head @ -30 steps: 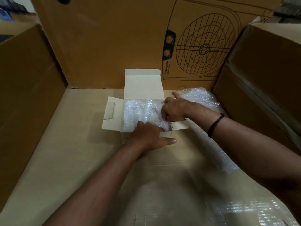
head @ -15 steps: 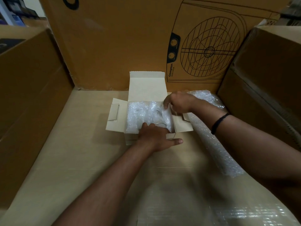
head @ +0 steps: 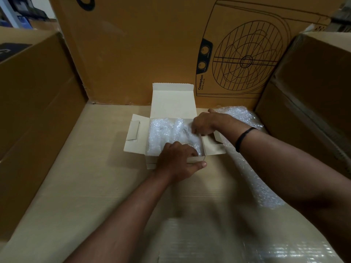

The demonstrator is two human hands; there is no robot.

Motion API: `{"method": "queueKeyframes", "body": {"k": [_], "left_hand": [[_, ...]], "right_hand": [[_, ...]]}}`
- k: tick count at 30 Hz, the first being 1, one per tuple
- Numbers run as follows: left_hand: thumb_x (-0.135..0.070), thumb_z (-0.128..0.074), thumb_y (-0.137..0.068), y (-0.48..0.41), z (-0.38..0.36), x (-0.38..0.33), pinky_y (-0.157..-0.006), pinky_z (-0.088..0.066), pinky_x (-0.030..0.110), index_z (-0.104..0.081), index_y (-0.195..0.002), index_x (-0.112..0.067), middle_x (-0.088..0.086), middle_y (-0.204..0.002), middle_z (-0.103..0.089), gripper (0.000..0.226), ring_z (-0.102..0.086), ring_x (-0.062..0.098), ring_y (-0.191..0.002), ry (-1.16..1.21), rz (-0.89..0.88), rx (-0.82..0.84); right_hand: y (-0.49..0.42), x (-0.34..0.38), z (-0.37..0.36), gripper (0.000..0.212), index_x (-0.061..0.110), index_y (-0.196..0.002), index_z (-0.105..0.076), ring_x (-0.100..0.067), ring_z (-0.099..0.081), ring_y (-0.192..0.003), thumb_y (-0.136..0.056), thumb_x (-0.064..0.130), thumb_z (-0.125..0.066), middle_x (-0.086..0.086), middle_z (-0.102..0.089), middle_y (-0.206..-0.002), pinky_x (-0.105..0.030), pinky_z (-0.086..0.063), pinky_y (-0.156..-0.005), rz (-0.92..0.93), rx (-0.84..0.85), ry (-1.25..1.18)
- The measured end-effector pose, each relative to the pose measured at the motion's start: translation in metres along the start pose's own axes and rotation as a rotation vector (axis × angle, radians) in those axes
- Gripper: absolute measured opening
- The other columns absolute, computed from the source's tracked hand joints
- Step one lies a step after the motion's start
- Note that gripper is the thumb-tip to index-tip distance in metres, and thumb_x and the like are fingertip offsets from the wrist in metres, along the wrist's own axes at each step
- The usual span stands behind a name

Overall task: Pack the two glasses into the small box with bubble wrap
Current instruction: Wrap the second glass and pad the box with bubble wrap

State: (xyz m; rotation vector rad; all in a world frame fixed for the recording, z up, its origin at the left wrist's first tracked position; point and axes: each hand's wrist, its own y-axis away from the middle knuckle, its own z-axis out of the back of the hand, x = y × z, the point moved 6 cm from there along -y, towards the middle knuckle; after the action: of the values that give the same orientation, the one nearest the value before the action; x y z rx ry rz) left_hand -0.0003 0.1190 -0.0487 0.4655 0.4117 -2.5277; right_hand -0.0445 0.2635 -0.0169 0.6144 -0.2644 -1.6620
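Packing looks well advanced but not finished. The small box (head: 135, 133) sits open on the cardboard worktop (head: 76, 177), directly under both hands, its lid flap (head: 173, 103) standing up on the far side and its side flaps spread outward. Its inside is filled with bubble wrap (head: 164, 133). The glasses cannot be clearly made out through it: only one faint curved rim (head: 185, 132) shows between the hands, so whether both are in I cannot tell. The left hand (head: 176, 158) grips the box's near wall, fingers hooked over the edge and thumb lying along the outside. The right hand (head: 209, 122) is at the far right corner, its fingers curled down on the wrap and apparently pinching a fold. A loose sheet (head: 245, 168) of wrap lies under the right forearm. What seems left is tucking in the wrap and closing the flaps.
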Motion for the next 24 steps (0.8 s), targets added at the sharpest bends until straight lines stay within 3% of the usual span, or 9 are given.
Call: {"method": "queueKeyframes", "body": {"k": [4,7,12,14,17,19,20,22,24], "left_hand": [[-0.087,-0.03,-0.075,-0.008,-0.01,-0.006,-0.105,-0.026,0.044,-0.062,-0.121,-0.031,-0.003,-0.133,-0.058,0.079,-0.043,0.023,-0.122,-0.212,0.101,0.281],[-0.092,-0.023,-0.071,-0.013,-0.016,-0.004,-0.108,-0.021,0.05,-0.058,-0.128,-0.025,0.005,-0.14,-0.052,0.096,-0.04,0.027,-0.129,-0.247,0.199,0.465],[-0.094,-0.025,-0.068,-0.014,-0.016,-0.002,-0.108,-0.02,0.05,-0.055,-0.132,-0.025,0.005,-0.143,-0.049,0.099,-0.04,0.026,-0.131,-0.231,0.196,0.521],[-0.09,-0.033,-0.071,-0.01,-0.012,0.0,-0.107,-0.024,0.046,-0.057,-0.131,-0.029,0.001,-0.142,-0.051,0.089,-0.043,0.023,-0.13,-0.135,0.182,0.487],[-0.076,-0.054,-0.076,-0.007,0.014,0.009,-0.101,-0.039,0.039,-0.066,-0.117,-0.029,-0.003,-0.128,-0.063,0.064,-0.054,0.021,-0.119,0.104,0.223,0.209],[-0.072,-0.055,-0.078,-0.007,0.035,0.017,-0.092,-0.043,0.037,-0.072,-0.101,-0.025,-0.003,-0.112,-0.068,0.055,-0.058,0.023,-0.107,0.008,0.206,-0.019],[-0.074,-0.05,-0.08,-0.006,0.04,0.021,-0.091,-0.041,0.037,-0.074,-0.094,-0.024,-0.002,-0.106,-0.069,0.057,-0.058,0.023,-0.104,-0.079,0.202,-0.045],[-0.082,-0.034,-0.079,-0.006,0.033,0.028,-0.092,-0.036,0.04,-0.075,-0.092,-0.026,-0.002,-0.105,-0.069,0.071,-0.053,0.022,-0.105,-0.231,0.231,0.087],[-0.091,-0.02,-0.071,-0.002,0.016,0.035,-0.097,-0.03,0.043,-0.071,-0.104,-0.027,0.0,-0.118,-0.064,0.088,-0.045,0.024,-0.114,-0.276,0.307,0.25]], "right_hand": [[0.019,-0.002,0.019,0.027,0.032,-0.106,-0.07,-0.024,-0.047,-0.125,-0.091,0.017,-0.054,0.001,-0.069,-0.108,-0.055,-0.009,-0.115,0.019,-0.36,0.002],[0.021,0.008,0.0,0.022,0.033,-0.109,-0.071,-0.025,-0.037,-0.133,-0.093,0.026,-0.056,-0.004,-0.065,-0.118,-0.057,-0.003,-0.116,0.063,-0.233,0.106],[0.012,0.013,-0.017,0.029,0.028,-0.122,-0.066,-0.028,-0.021,-0.144,-0.097,0.034,-0.054,-0.008,-0.056,-0.134,-0.062,0.01,-0.114,0.04,-0.036,0.141],[0.011,0.013,-0.012,0.029,0.024,-0.121,-0.066,-0.029,-0.027,-0.142,-0.096,0.031,-0.054,-0.01,-0.057,-0.133,-0.059,0.0,-0.117,0.028,-0.043,0.096],[0.015,0.001,0.012,0.033,0.022,-0.121,-0.065,-0.028,-0.054,-0.118,-0.093,0.011,-0.051,-0.009,-0.064,-0.124,-0.046,-0.042,-0.103,0.003,-0.306,-0.124],[0.015,-0.004,0.021,0.047,0.022,-0.127,-0.061,-0.027,-0.059,-0.112,-0.089,-0.001,-0.05,-0.007,-0.063,-0.126,-0.042,-0.051,-0.091,0.028,-0.407,-0.249],[0.014,-0.001,0.022,0.054,0.023,-0.131,-0.058,-0.026,-0.059,-0.113,-0.086,-0.006,-0.049,-0.006,-0.062,-0.129,-0.041,-0.052,-0.091,0.064,-0.389,-0.28],[0.006,0.011,0.019,0.064,0.026,-0.136,-0.055,-0.025,-0.055,-0.121,-0.084,-0.009,-0.047,-0.005,-0.058,-0.137,-0.04,-0.05,-0.096,0.125,-0.295,-0.281],[-0.008,0.022,0.013,0.062,0.029,-0.138,-0.054,-0.025,-0.049,-0.129,-0.087,-0.005,-0.047,-0.004,-0.051,-0.144,-0.041,-0.045,-0.103,0.132,-0.216,-0.243]]}}
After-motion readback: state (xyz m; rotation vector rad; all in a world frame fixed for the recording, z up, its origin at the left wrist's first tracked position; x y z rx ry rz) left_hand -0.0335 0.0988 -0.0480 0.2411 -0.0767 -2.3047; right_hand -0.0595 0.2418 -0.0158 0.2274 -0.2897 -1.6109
